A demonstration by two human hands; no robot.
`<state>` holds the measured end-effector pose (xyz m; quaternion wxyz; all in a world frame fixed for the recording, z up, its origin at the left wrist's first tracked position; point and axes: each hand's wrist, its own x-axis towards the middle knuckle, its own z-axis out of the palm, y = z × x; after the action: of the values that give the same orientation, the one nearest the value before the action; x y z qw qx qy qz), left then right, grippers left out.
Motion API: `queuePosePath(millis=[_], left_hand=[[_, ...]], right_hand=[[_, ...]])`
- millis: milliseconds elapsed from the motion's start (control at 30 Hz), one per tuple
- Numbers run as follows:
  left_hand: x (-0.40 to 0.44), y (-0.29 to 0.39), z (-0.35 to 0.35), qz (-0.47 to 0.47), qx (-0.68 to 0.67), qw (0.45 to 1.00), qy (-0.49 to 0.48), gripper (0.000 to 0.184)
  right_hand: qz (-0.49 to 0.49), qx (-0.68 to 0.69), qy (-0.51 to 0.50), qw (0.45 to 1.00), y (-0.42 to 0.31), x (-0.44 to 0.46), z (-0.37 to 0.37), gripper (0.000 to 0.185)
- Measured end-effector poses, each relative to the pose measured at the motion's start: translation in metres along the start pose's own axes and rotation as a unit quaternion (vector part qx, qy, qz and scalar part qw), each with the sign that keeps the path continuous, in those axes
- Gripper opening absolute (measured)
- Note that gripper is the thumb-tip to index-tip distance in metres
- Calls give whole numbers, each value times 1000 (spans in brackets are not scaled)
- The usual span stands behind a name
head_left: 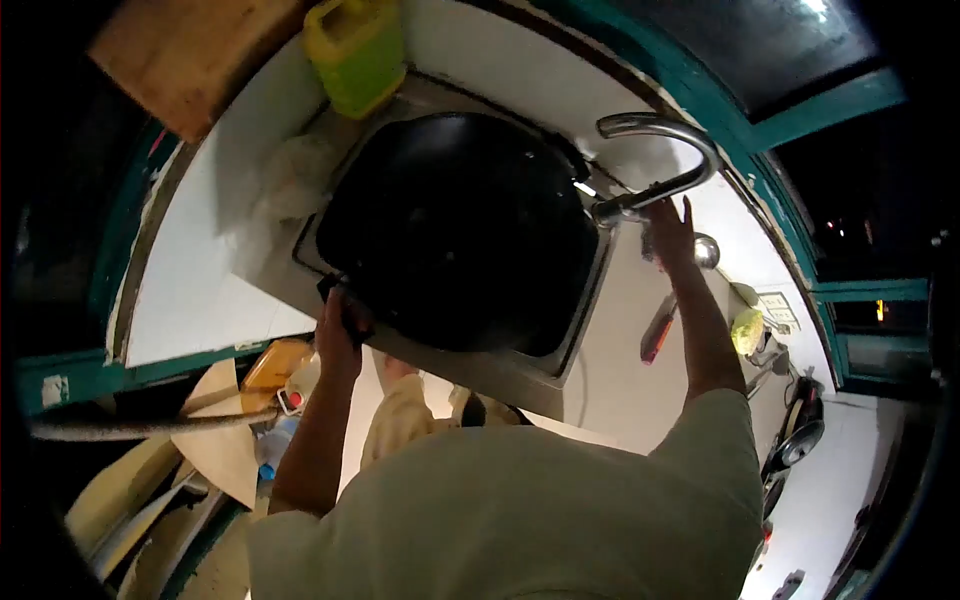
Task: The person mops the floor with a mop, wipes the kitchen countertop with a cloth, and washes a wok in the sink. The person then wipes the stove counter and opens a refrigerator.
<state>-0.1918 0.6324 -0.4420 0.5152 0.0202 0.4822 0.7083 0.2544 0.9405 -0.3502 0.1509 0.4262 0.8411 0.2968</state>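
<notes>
Well, black pan (455, 230), contents unclear.

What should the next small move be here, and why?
Probably work the faucet with the right hand: that hand is at its base, while the left hand grips the black pan by its edge over the sink.

There are 2 bare hands, 1 left hand (342, 325) and 1 right hand (674, 238), 1 black pan (450, 230), 1 sink (583, 335), 1 metal faucet (708, 150), 1 yellow-green jug (357, 65), 1 red-handled tool (657, 337) and 1 shirt (500, 510); the dark kitchenware (797, 442) overlaps too much to count.
</notes>
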Motion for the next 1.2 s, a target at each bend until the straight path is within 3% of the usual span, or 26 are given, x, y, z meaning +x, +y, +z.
queuePosePath(millis=[67,133,200,267,300,333,367,467,533,600,733,833,933,1033,1100,1167,1200], left_hand=[[-5,2,8,-2,-10,1000,0,26],[-9,2,11,17,13,1000,-2,26],[-12,3,19,32,36,998,34,27],[-9,-2,18,55,36,997,32,28],[-10,-3,17,64,42,997,23,28],[-10,-2,17,74,49,996,11,28],[-11,-1,20,69,44,996,22,28],[-16,1,28,64,42,996,45,29],[-18,3,29,72,66,995,36,30],[-17,0,30,55,65,993,85,30],[-19,4,38,75,40,993,77,26],[-19,3,36,84,28,994,63,24],[-17,2,34,84,20,995,45,23],[-17,1,31,88,43,995,29,25],[-16,3,35,75,57,994,56,26],[-18,4,37,80,50,994,48,24],[-18,5,37,85,48,994,43,23]], right_hand=[[27,63,-36,997,2,3,4,52],[31,22,20,999,-4,-3,-4,52],[102,192,-44,975,-21,-9,-3,45],[18,330,-7,944,-64,-12,-36,33],[-35,393,-7,919,-91,-8,-68,29],[-99,515,80,848,-120,3,-57,27],[-103,618,15,779,-151,24,-66,29],[-87,605,-58,789,-227,96,-87,34],[-36,640,-37,767,-281,145,-57,39],[-72,592,27,802,-306,152,-80,36],[-196,546,58,812,-330,119,-63,32],[-241,511,-41,824,-295,75,-90,30],[-283,420,-52,861,-266,78,-89,30],[-39,412,-103,905,-277,81,-86,31],[-126,377,-82,914,-322,66,-31,34],[-175,414,-106,887,-336,50,-34,36],[-178,471,-134,854,-322,51,-79,37]])
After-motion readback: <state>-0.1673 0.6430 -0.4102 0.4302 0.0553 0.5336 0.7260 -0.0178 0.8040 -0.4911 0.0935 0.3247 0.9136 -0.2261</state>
